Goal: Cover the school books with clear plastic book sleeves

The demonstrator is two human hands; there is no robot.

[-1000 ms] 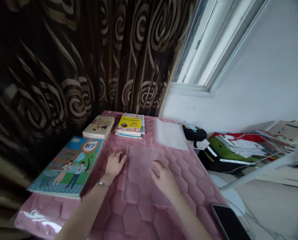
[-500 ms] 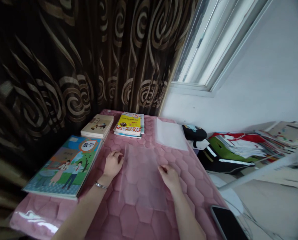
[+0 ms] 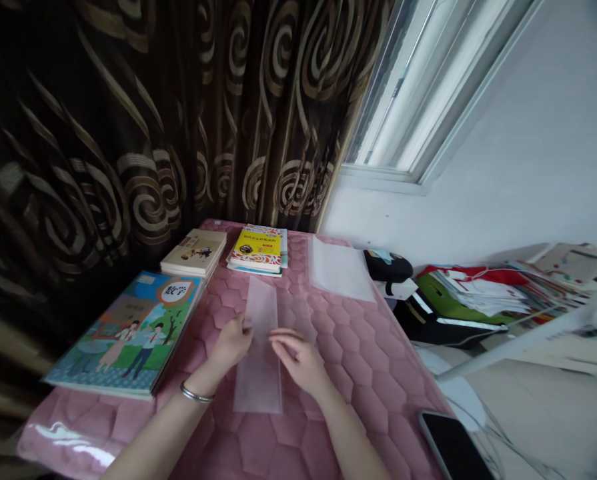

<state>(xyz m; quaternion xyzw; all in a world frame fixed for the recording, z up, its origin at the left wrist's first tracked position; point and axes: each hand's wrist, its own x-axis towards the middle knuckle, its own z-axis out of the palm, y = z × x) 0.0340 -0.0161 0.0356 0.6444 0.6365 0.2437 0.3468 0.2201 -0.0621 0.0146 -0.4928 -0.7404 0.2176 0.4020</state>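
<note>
A clear plastic book cover (image 3: 258, 380) lies on the pink quilted tabletop in front of me, showing as a narrow, milky, folded strip. At its left edge, my left hand (image 3: 233, 341) is closed in a pinch on the plastic. My right hand (image 3: 298, 360) reaches over the strip's right edge with fingers stretched and thumb apart; whether the fingertips touch it I cannot tell. To the left lies a stack of textbooks (image 3: 128, 333) with a blue and green cover.
Behind are beige books (image 3: 193, 252) and a yellow-covered book stack (image 3: 257, 248). More translucent plastic covers (image 3: 341, 270) lie at the back right. A phone (image 3: 453, 447) rests at the right edge. Beyond that edge are a black case (image 3: 388, 265) and piled papers (image 3: 488, 293).
The plastic cover has gone from a wide flat sheet to a narrow folded strip. My left hand has closed on its left edge, and my right hand has moved left over it.
</note>
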